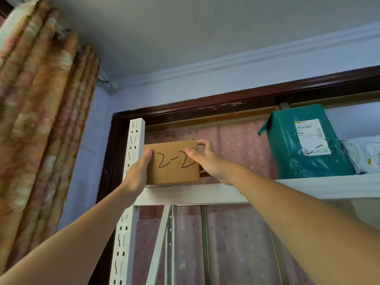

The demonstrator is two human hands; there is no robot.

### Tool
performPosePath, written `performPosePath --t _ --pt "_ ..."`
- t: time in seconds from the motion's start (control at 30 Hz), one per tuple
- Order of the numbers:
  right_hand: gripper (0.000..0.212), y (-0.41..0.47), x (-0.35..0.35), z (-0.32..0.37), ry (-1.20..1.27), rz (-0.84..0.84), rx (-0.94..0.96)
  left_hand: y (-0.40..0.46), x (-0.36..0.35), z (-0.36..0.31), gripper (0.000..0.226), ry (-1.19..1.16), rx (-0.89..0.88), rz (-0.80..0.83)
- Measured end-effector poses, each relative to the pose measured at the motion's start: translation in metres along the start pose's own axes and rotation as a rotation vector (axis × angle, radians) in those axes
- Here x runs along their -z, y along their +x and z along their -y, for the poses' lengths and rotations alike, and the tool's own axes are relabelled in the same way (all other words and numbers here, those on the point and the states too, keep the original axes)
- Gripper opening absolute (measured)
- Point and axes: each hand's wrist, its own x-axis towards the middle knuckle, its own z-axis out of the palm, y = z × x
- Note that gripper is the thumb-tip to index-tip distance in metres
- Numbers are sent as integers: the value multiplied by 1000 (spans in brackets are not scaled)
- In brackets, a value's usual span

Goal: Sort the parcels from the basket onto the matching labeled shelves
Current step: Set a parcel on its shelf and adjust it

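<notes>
Both hands grip the box (172,162), left hand (137,175) and right hand (207,161) at opposite side edges. It sits at the shelf (308,185) front edge beside the post (134,145); the green parcel (308,140) stands well apart.

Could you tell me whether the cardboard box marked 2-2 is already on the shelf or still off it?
On it: the cardboard box rests on the white shelf, with both hands gripping its sides.
</notes>
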Motion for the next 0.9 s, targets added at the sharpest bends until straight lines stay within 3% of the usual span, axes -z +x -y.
performPosePath --t 0.2,0.4,0.6,0.77,0.9 --pt "57 22 1 -11 -9 92 -34 20 0 17 51 96 -27 11" --pt "79 34 5 -9 -126 118 -125 42 7 28 62 195 22 40" --pt "84 51 -3 -12 -201 103 -193 61 11 36 70 153 164 55" --pt "76 58 -8 -12 -333 65 -212 74 -4 32 112 542 239 9" --pt "77 72 -14 -17 -453 28 -248 83 -11 30 94 767 240 70"
